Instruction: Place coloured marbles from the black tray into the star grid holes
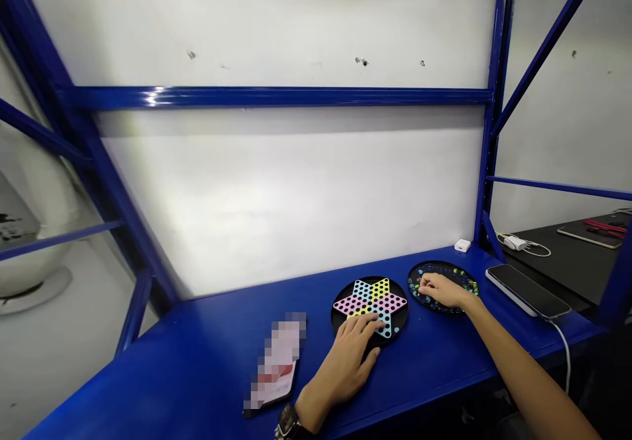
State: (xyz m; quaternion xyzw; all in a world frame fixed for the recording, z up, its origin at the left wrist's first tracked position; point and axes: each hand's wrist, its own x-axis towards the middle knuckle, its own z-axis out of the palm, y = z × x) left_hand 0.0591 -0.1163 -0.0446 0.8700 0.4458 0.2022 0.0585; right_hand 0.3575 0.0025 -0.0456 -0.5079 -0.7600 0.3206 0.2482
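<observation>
Left hand [351, 354] was nearest: palm down, fingers loosely spread over the near part of the star board [363, 288], nothing visibly gripped. Board lay flat, round, no long axis. Right hand [443, 291] was farther out over the tray [439, 266] of marbles [474, 288], fingers curled; couldn't tell if it held one. From right hand, board lay leftward and slightly nearer, just beside the tray.
</observation>
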